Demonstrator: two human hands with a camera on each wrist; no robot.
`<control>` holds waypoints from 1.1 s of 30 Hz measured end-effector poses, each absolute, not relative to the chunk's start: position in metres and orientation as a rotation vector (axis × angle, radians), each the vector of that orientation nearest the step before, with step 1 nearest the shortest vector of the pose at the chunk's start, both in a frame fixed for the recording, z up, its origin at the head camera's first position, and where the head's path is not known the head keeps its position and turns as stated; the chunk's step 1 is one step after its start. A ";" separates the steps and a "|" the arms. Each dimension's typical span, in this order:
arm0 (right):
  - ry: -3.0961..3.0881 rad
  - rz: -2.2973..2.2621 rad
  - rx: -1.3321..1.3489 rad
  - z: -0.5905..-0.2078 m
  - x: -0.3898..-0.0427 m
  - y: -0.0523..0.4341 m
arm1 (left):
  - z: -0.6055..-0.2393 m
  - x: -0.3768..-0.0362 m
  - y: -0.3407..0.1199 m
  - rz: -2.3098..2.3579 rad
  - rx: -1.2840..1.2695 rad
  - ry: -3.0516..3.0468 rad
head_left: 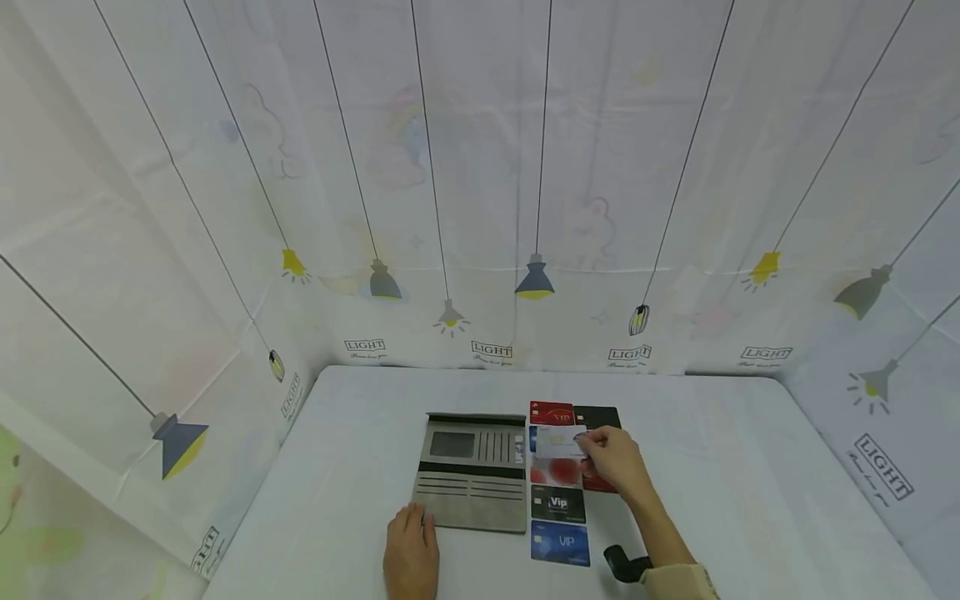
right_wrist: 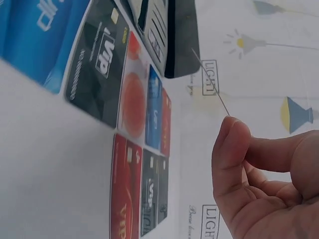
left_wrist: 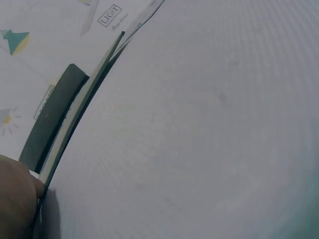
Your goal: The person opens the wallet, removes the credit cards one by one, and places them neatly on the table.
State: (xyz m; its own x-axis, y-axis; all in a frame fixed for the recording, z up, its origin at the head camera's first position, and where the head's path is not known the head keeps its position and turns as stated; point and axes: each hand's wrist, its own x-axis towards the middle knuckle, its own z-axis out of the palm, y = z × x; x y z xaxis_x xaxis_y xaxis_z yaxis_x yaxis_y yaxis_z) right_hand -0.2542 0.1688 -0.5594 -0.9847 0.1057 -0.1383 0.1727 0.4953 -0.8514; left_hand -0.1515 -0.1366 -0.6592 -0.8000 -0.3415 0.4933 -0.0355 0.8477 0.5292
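An unfolded grey wallet (head_left: 471,512) with card slots, a dark window and black bands lies on the white table. My left hand (head_left: 412,552) rests at its near left corner, fingertips on the edge. In the left wrist view the wallet (left_wrist: 75,114) shows edge-on, with part of the left hand (left_wrist: 17,196) beside it. My right hand (head_left: 617,458) pinches a pale card (head_left: 558,440) between thumb and forefinger, over the cards right of the wallet. The right wrist view shows that card as a thin line (right_wrist: 212,82) above the right hand (right_wrist: 264,179).
Beside the wallet runs a column of cards: a red VIP card (head_left: 551,412), a red-and-white card (head_left: 556,472), a black Vip card (head_left: 558,504) and a blue VIP card (head_left: 560,542). A black card (head_left: 600,416) lies further right. A black curved object (head_left: 626,567) is by my right wrist.
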 end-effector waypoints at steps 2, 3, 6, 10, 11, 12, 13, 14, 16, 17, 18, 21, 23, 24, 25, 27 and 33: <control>2.639 -1.531 0.260 -0.559 -0.248 0.176 | -0.661 -0.152 -0.137 -0.666 0.261 -2.408; 2.630 -1.535 0.268 -0.558 -0.244 0.179 | -0.662 -0.153 -0.137 -0.659 0.255 -2.399; 2.618 -1.530 0.291 -0.558 -0.236 0.188 | -0.665 -0.153 -0.139 -0.641 0.243 -2.379; 2.627 -1.531 0.287 -0.560 -0.228 0.198 | -0.666 -0.153 -0.139 -0.641 0.236 -2.379; 2.627 -1.533 0.285 -0.560 -0.226 0.200 | -0.665 -0.153 -0.139 -0.644 0.236 -2.383; 2.628 -1.533 0.285 -0.561 -0.225 0.203 | -0.665 -0.153 -0.139 -0.649 0.237 -2.387; 2.632 -1.527 0.285 -0.562 -0.223 0.205 | -0.665 -0.153 -0.139 -0.653 0.238 -2.391; 2.627 -1.527 0.291 -0.562 -0.222 0.207 | -0.664 -0.153 -0.139 -0.657 0.240 -2.397; 2.614 -1.528 0.311 -0.564 -0.219 0.210 | -0.663 -0.152 -0.138 -0.661 0.244 -2.402; 2.603 -1.537 0.318 -0.565 -0.217 0.212 | -0.663 -0.152 -0.138 -0.661 0.244 -2.402; 2.597 -1.542 0.326 -0.566 -0.215 0.214 | -0.663 -0.152 -0.138 -0.659 0.247 -2.402; 2.577 -1.550 0.358 -0.569 -0.208 0.219 | -0.664 -0.153 -0.138 -0.655 0.251 -2.398; 2.568 -1.540 0.381 -0.571 -0.204 0.223 | -0.665 -0.153 -0.139 -0.657 0.252 -2.402; 2.565 -1.529 0.392 -0.573 -0.202 0.225 | -0.665 -0.153 -0.139 -0.658 0.254 -2.406; 2.560 -1.515 0.406 -0.575 -0.200 0.228 | -0.665 -0.153 -0.139 -0.661 0.251 -2.410; 2.547 -1.496 0.430 -0.578 -0.197 0.232 | -0.665 -0.153 -0.139 -0.664 0.249 -2.418; 2.529 -1.448 0.454 -0.588 -0.187 0.243 | -0.664 -0.153 -0.138 -0.660 0.245 -2.417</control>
